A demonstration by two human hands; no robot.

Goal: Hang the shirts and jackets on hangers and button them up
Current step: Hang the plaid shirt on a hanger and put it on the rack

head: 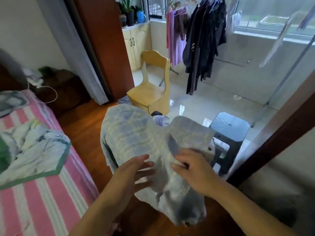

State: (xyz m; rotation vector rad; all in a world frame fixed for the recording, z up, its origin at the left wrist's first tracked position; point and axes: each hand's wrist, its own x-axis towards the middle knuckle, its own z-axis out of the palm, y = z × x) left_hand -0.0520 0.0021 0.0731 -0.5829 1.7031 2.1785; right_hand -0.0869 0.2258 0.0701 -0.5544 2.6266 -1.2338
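Fluffy grey jacket point(136, 138) held up in front of person, above wood floor point(81, 123), near bed point(42, 198). Left hand point(136, 172) on jacket front, fingers straight and spread, blurry. Right hand point(192, 169) on jacket front edge, fingers bent, pinching fabric. Small button point(210, 148) near right hand. Yellow chair point(151, 86) and dark stool point(228, 132) behind jacket.

Bed point(34, 193) left, door frame point(272, 142) right — stool point(228, 130), chair point(151, 92) ahead.
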